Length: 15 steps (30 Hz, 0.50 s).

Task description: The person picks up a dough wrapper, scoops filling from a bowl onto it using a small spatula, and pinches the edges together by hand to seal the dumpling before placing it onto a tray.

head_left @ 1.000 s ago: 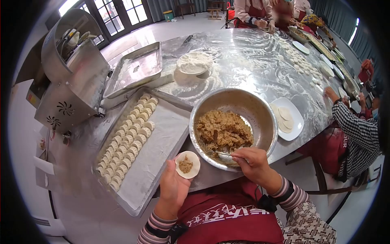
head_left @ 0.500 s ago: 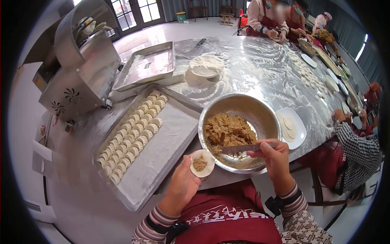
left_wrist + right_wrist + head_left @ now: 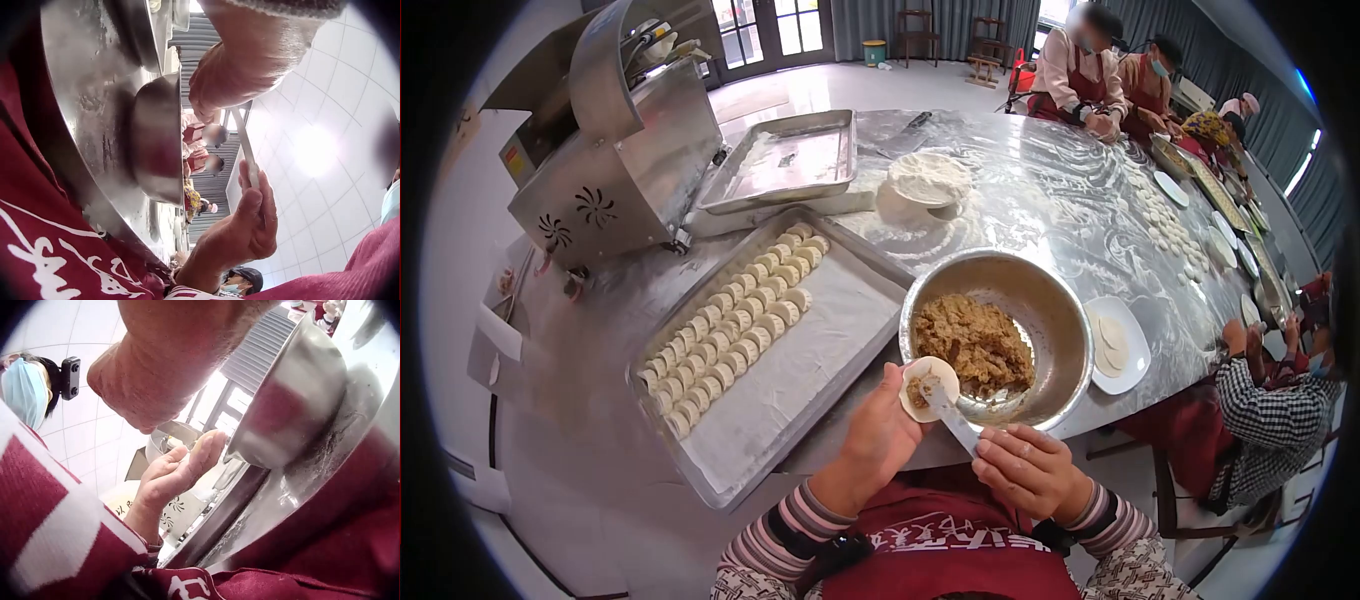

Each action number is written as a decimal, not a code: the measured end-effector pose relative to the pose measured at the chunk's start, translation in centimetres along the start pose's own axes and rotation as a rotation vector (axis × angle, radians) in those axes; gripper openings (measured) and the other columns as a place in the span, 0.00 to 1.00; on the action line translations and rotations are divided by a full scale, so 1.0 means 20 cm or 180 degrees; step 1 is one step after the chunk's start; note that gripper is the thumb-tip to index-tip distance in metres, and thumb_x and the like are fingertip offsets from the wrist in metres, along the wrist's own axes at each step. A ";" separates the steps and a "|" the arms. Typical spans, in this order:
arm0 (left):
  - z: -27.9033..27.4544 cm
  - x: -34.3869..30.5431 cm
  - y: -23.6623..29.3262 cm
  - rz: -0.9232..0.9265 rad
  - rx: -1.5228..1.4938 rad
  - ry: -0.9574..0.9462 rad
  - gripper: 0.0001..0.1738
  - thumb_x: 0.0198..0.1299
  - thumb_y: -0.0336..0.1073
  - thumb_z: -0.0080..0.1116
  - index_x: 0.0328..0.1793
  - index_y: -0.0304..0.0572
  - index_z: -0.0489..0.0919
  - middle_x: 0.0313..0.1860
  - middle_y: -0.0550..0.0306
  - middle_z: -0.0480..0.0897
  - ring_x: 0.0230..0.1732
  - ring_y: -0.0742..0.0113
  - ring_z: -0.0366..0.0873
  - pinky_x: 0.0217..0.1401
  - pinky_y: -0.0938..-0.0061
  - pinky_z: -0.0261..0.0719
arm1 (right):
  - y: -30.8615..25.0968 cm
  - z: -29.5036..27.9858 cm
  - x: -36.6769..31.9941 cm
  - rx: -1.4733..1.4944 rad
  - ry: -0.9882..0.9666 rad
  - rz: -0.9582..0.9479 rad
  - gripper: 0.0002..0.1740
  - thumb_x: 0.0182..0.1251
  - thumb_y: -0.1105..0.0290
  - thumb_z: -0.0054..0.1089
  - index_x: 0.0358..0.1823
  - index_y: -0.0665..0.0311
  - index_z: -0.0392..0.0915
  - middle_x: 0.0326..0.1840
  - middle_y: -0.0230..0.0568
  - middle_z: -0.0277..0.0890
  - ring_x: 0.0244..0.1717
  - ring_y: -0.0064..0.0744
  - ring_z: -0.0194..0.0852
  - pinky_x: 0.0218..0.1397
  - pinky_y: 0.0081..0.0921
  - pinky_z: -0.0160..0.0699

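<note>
We observe metal table (image 3: 1040, 190), flour-streaked; directly on it we record steel bowl (image 3: 1062, 310), paper-lined tray (image 3: 820, 350), white plate (image 3: 1136, 348), metal machine (image 3: 630, 180), dough pieces (image 3: 1168, 228).

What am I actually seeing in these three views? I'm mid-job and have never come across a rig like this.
There's no robot: a person works with their own left hand and right hand, both bare. The wide picture comes from a head camera looking forward and down. The two sideways-looking ones come from wrist cameras, one per arm, each catching the opposite hand and the side of the bowl.

The left hand holds a round wrapper with some filling on it; the right grips a flat spatula, its blade over the wrapper.

On the table, the bowl contains more filling. Left of it sits a tray with rows of dumplings; right, a plate of wrappers.
</note>
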<state>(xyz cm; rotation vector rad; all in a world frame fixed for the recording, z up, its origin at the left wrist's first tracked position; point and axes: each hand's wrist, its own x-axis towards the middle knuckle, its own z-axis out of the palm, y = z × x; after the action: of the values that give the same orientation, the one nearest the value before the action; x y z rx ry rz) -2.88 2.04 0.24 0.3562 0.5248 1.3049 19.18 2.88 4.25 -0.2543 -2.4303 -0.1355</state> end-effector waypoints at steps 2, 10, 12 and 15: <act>0.03 -0.01 0.01 0.0017 0.0002 0.0024 0.31 0.75 0.55 0.33 0.67 0.35 0.66 0.60 0.50 0.75 0.62 0.60 0.72 0.67 0.63 0.68 | 0.00 -0.01 0.00 0.0006 -0.0207 -0.0008 0.10 0.59 0.74 0.64 0.42 0.66 0.80 0.45 0.43 0.83 0.47 0.39 0.84 0.53 0.33 0.79; 0.04 -0.04 0.04 -0.0266 0.0064 -0.0150 0.32 0.75 0.54 0.33 0.67 0.29 0.65 0.62 0.45 0.73 0.64 0.58 0.72 0.69 0.60 0.69 | 0.07 0.00 0.01 0.2731 0.1389 0.2817 0.08 0.69 0.75 0.56 0.42 0.74 0.77 0.33 0.54 0.82 0.36 0.42 0.86 0.41 0.30 0.86; 0.04 -0.04 0.04 -0.0388 0.0069 -0.0330 0.32 0.75 0.53 0.33 0.67 0.28 0.64 0.63 0.44 0.73 0.65 0.57 0.71 0.69 0.60 0.69 | 0.12 0.04 0.01 0.3962 0.1760 0.3953 0.08 0.69 0.74 0.56 0.40 0.75 0.77 0.33 0.52 0.82 0.33 0.42 0.86 0.41 0.32 0.86; 0.05 -0.05 0.04 -0.0435 0.0122 -0.0199 0.32 0.75 0.52 0.33 0.68 0.28 0.64 0.63 0.43 0.72 0.65 0.55 0.72 0.69 0.60 0.70 | 0.17 0.02 -0.01 0.3806 0.1791 0.4004 0.09 0.68 0.73 0.57 0.39 0.75 0.77 0.33 0.51 0.82 0.31 0.44 0.86 0.38 0.34 0.88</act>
<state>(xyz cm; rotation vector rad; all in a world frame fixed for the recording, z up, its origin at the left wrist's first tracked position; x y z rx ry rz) -3.18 1.35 1.59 0.3851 0.5132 1.1496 19.85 6.23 3.95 -0.9129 -1.1108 1.4747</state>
